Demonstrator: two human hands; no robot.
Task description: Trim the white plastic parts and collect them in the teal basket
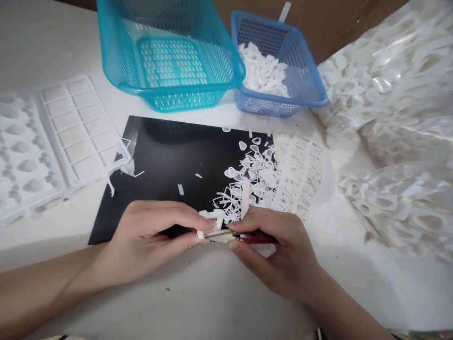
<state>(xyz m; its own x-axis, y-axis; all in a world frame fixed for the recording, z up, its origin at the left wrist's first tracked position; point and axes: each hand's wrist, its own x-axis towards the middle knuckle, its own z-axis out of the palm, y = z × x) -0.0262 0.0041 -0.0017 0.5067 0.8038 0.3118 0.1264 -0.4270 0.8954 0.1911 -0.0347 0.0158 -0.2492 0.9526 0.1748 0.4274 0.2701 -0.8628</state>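
Observation:
Near the front edge of the black mat (170, 163), my left hand (148, 241) pinches a small white plastic piece (218, 218) between thumb and fingers. Closed around a red-handled bladed tool (260, 238) is my right hand (279, 250). The tool's pale, narrow tip (215, 234) points left and lies against or just beside the white piece; its exact contact cannot be made out. Fingers hide part of the handle, so its kind is unclear. Just beyond my right hand lies a heap of white plastic scraps (260, 182), with a white strip (245, 193) standing out of it.
A teal basket (170, 89) stands at the back, beside a blue basket (300, 94) holding white pieces (264, 71). White moulded trays (79, 127) lie left. Clear bags of white parts (396, 85) bulge at right. Small offcuts (180, 189) dot the mat.

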